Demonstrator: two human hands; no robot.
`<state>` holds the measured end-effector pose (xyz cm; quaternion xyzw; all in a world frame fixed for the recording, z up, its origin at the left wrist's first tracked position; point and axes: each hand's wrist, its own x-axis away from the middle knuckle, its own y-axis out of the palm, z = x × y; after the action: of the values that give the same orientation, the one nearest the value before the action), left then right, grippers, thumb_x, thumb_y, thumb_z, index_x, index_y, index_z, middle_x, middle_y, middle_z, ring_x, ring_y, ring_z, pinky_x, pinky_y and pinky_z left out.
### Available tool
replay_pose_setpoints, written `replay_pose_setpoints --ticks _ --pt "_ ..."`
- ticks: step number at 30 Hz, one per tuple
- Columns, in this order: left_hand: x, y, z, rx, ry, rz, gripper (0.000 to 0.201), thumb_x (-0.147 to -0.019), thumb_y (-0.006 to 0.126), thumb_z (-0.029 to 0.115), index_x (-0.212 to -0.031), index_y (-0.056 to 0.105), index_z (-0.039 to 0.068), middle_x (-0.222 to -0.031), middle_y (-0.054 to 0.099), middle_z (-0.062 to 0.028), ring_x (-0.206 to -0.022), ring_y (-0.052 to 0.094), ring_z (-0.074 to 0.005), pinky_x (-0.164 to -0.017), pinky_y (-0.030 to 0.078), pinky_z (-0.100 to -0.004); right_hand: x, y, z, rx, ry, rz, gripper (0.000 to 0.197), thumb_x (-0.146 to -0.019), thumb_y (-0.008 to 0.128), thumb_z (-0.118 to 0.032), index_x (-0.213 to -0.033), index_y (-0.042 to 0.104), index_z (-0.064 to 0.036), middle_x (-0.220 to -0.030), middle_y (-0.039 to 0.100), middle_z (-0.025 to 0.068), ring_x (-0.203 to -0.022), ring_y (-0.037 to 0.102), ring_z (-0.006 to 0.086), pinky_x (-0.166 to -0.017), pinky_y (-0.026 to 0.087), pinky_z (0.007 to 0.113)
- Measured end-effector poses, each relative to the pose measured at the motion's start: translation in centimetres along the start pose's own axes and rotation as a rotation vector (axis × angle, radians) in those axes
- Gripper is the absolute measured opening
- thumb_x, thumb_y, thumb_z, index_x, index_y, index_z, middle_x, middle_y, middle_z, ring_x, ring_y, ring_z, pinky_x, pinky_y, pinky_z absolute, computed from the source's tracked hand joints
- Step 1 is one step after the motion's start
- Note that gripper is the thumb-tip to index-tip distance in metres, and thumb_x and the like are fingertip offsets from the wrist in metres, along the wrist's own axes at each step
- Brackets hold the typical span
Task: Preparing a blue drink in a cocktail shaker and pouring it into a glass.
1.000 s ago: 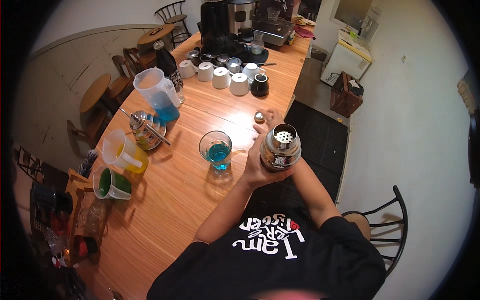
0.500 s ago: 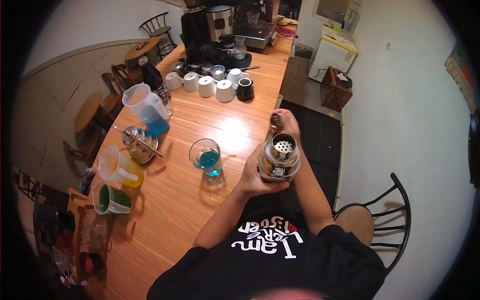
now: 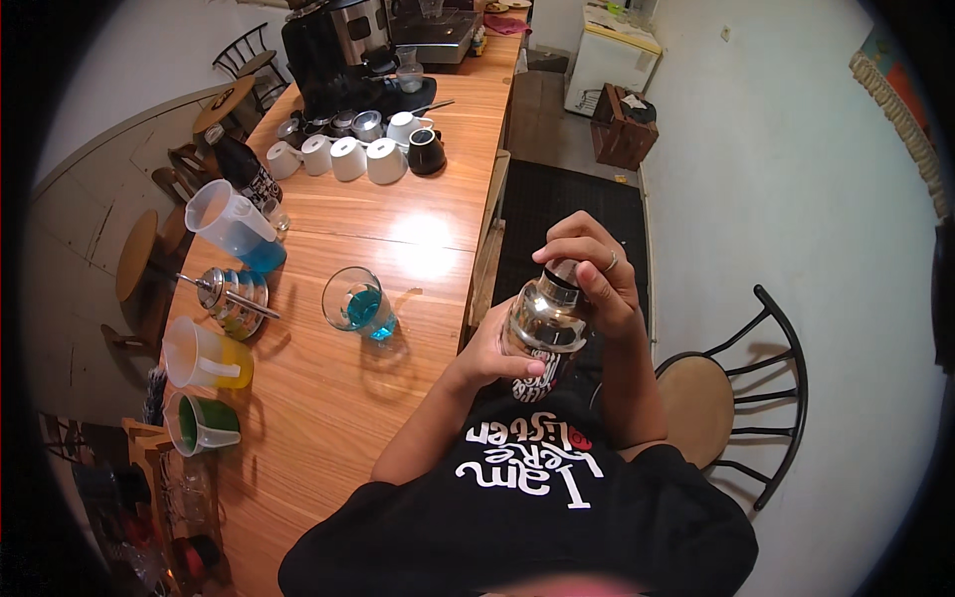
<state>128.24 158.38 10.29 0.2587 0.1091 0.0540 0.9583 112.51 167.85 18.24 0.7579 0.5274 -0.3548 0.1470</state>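
A shiny metal cocktail shaker (image 3: 545,323) is held in front of my chest, just off the table's right edge. Wrapped round its side is my left hand (image 3: 485,348), thumb across the front. My right hand (image 3: 605,279), with a ring on one finger, grips the small metal shaker cap (image 3: 564,273) at the shaker's top, so the strainer holes are covered. Whether the cap is fully seated I cannot tell. To the left, a clear glass (image 3: 356,303) with blue liquid in its bottom stands on the table.
Along the wooden table's (image 3: 298,398) left side stand pitchers of blue (image 3: 234,224), yellow (image 3: 207,356) and green liquid (image 3: 202,426), plus a ringed glass dispenser (image 3: 239,298). Upturned white cups (image 3: 348,157) and a dark bottle (image 3: 239,164) sit farther back. A chair (image 3: 696,408) is at right.
My right hand has brought the cap from beside the shaker onto its top, covering the strainer. The shaker tilts differently, and the whole view has shifted.
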Motion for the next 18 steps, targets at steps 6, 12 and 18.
replay_pose_setpoints --ticks 6,12,18 --pt "0.2 0.7 0.0 0.069 -0.015 0.006 0.09 -0.066 0.088 0.03 -0.137 0.045 -0.004 -0.121 0.062 -0.0114 -0.11 0.062 -0.0182 -0.098 0.049 -0.0317 0.2 -0.6 -0.2 0.102 -0.025 -0.149 0.033 -0.104 0.051 -0.027 -0.113 0.067 0.0005 -0.105 0.061 0.0126 -0.094 0.06 0.0202 -0.085 0.048 0.033" --pt "0.4 1.2 -0.6 0.043 0.013 0.116 0.077 -0.071 0.087 0.029 -0.131 0.05 -0.001 -0.118 0.062 -0.0078 -0.107 0.06 -0.0149 -0.098 0.047 -0.0304 1.9 0.5 1.4 -0.211 0.05 0.052 0.035 -0.102 0.059 -0.029 -0.125 0.057 -0.0024 -0.126 0.058 0.0163 -0.116 0.058 0.021 -0.098 0.047 0.036" --pt "-0.4 2.4 0.2 -0.213 0.062 0.222 0.078 -0.07 0.09 0.03 -0.13 0.051 -0.001 -0.118 0.062 -0.0083 -0.109 0.061 -0.0159 -0.098 0.047 -0.0317 4.9 0.6 1.9 -0.109 0.093 0.082 0.098 -0.081 0.08 -0.055 -0.15 0.038 0.0005 -0.144 0.044 0.0196 -0.131 0.049 0.0267 -0.108 0.041 0.037"
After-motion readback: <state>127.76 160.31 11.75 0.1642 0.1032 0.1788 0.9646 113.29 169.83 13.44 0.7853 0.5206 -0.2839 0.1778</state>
